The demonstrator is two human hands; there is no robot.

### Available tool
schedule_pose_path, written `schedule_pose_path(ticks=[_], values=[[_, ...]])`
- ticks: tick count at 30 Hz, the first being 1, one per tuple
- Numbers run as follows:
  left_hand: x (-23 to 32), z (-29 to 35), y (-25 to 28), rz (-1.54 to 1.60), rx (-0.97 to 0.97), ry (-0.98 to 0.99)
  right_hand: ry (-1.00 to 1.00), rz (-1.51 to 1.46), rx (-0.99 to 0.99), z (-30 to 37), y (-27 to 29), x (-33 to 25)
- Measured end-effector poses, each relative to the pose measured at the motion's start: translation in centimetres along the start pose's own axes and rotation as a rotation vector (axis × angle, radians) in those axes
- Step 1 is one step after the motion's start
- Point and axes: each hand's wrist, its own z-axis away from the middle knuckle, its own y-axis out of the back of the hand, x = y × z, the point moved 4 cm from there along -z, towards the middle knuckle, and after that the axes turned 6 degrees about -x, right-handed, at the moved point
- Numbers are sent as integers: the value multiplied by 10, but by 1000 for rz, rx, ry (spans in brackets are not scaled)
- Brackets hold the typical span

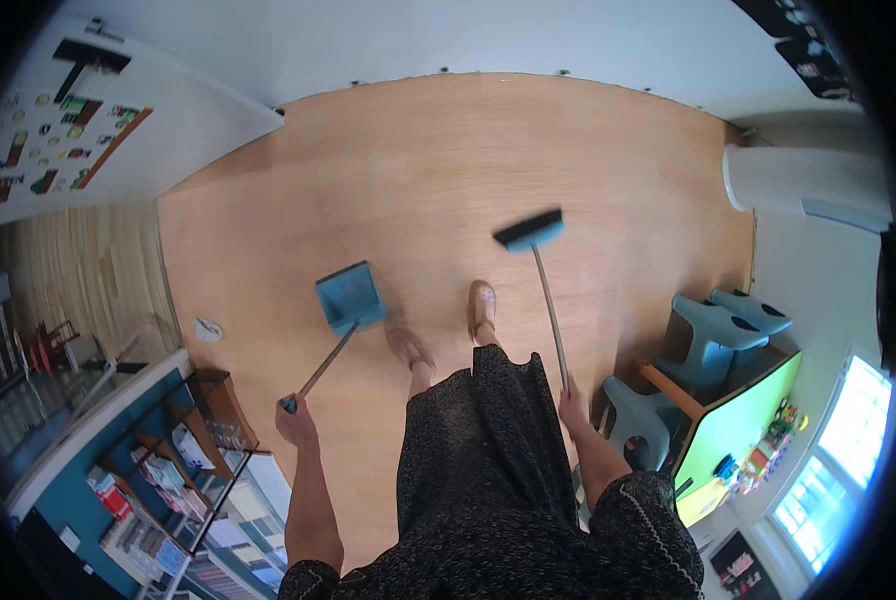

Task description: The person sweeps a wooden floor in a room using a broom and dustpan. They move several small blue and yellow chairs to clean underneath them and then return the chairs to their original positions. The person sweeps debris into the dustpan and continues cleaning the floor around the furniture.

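Two hands are busy: my left hand (294, 422) is closed round the long handle of a blue dustpan (349, 297) resting on the wooden floor (418, 160). My right hand (572, 405) grips the broom (531, 232) handle, its blue head ahead of my feet.

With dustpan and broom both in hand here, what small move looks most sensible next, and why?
Probably draw the broom in the right hand back across the wooden floor toward the dustpan. The left hand holds the pan low by the feet, and the broom head sits ahead and apart from it.
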Motion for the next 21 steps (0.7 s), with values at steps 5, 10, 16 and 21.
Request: schedule_pose_path(ticks=[5, 10, 16, 21], values=[[6, 2, -17, 18, -60, -2, -330, -115, -91, 116, 19, 72], [7, 9, -32, 184, -140, 185, -173, 41, -81, 102, 55, -8], [42, 43, -25, 327, 149, -1, 228, 139, -85, -125, 63, -112], [67, 48, -26, 346, -65, 90, 215, 223, -179, -271, 112, -227]])
